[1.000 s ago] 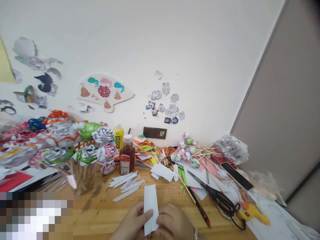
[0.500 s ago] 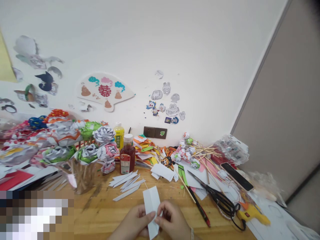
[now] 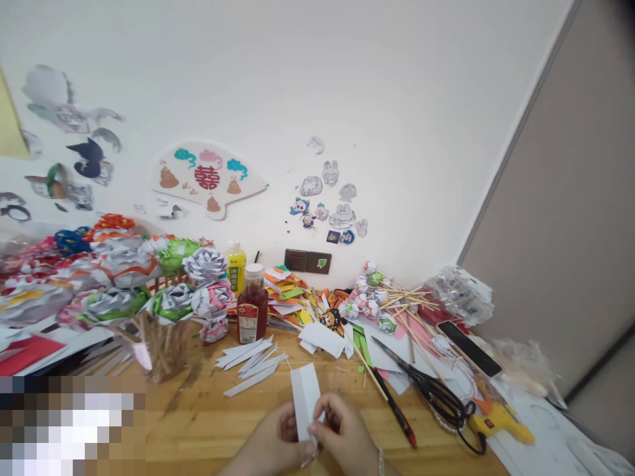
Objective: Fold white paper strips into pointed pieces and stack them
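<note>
Between my hands is a white strip of paper (image 3: 306, 396) with a lengthwise crease, held upright over the wooden table (image 3: 213, 423). My left hand (image 3: 280, 433) grips its lower left part, thumb near the bottom end. My right hand (image 3: 340, 426) pinches its right edge with thumb and forefinger. The lower end of the paper is partly hidden by my fingers. Beyond my hands lie several narrow folded white paper strips (image 3: 253, 360), and to their right a small pile of white paper pieces (image 3: 322, 338).
At the left, paper flowers (image 3: 171, 304) on sticks stand in a clear container (image 3: 166, 360). A red-brown bottle (image 3: 252, 311) stands behind the strips. To the right lie a pen (image 3: 397, 410), black scissors (image 3: 431, 390), a yellow glue gun (image 3: 503, 423) and a phone (image 3: 469, 348).
The paper has shifted slightly right and tilted. My left thumb has slid down toward its lower end, and my right hand has moved a little lower along its edge.
</note>
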Action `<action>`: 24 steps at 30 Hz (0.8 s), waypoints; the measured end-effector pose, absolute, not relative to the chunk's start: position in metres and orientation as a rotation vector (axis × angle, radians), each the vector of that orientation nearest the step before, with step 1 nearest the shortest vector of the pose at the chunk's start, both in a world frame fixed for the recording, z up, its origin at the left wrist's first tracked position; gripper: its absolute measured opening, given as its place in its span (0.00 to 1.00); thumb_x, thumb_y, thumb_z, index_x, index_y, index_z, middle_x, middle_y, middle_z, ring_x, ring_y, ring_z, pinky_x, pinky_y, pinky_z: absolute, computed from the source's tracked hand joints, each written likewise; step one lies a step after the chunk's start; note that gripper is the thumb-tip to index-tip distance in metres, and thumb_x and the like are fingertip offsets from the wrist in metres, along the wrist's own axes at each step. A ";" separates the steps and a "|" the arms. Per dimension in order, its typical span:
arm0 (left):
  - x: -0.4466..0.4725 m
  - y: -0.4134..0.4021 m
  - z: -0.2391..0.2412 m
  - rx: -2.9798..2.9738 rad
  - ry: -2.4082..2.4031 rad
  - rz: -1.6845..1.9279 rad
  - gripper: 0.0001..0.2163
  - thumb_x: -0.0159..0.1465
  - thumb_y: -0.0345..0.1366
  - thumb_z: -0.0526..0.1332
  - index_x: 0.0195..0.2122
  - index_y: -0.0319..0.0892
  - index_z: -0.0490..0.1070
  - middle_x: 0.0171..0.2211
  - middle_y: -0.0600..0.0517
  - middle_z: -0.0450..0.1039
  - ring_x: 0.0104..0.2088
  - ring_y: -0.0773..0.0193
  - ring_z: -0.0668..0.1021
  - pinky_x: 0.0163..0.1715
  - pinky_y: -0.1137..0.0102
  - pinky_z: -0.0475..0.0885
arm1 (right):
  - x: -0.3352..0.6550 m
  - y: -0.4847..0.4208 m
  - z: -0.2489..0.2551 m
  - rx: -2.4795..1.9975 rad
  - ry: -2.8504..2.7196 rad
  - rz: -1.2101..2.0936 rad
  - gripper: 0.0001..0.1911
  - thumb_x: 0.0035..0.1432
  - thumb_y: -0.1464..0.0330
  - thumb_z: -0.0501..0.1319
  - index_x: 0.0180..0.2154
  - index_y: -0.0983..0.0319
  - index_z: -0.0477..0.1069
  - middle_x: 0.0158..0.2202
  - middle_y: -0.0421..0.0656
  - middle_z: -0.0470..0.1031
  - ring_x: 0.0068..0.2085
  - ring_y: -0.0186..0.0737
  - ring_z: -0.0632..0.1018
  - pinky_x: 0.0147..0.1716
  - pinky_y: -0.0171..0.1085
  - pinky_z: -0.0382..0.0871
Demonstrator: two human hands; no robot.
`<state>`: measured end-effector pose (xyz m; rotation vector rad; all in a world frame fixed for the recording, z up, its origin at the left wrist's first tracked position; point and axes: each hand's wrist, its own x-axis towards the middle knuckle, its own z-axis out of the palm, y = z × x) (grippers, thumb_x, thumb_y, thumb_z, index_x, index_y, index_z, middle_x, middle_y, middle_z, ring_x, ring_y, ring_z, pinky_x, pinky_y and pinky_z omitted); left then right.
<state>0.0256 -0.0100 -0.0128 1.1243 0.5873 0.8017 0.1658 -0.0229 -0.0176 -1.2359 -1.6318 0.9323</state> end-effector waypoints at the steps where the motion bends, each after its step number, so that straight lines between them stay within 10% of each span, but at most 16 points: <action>1: 0.027 -0.011 -0.014 1.144 0.591 0.832 0.17 0.38 0.32 0.67 0.31 0.38 0.68 0.28 0.51 0.72 0.31 0.62 0.71 0.32 0.71 0.64 | 0.165 -0.023 -0.018 -1.234 -1.624 0.946 0.07 0.40 0.78 0.57 0.25 0.63 0.64 0.18 0.32 0.56 0.21 0.29 0.61 0.20 0.27 0.53; 10: 0.027 -0.011 -0.015 1.127 0.774 0.871 0.16 0.37 0.22 0.60 0.30 0.37 0.67 0.26 0.53 0.72 0.29 0.61 0.71 0.29 0.71 0.64 | 0.166 -0.023 -0.022 -1.008 -1.516 1.197 0.06 0.46 0.68 0.56 0.30 0.63 0.62 0.21 0.36 0.60 0.23 0.31 0.64 0.23 0.30 0.57; 24: 0.029 -0.006 -0.026 1.085 0.718 0.882 0.18 0.36 0.28 0.66 0.30 0.37 0.66 0.26 0.52 0.72 0.27 0.63 0.71 0.26 0.72 0.63 | 0.165 -0.021 -0.030 -1.067 -1.538 1.159 0.13 0.40 0.80 0.52 0.31 0.62 0.62 0.20 0.33 0.59 0.22 0.29 0.63 0.22 0.28 0.54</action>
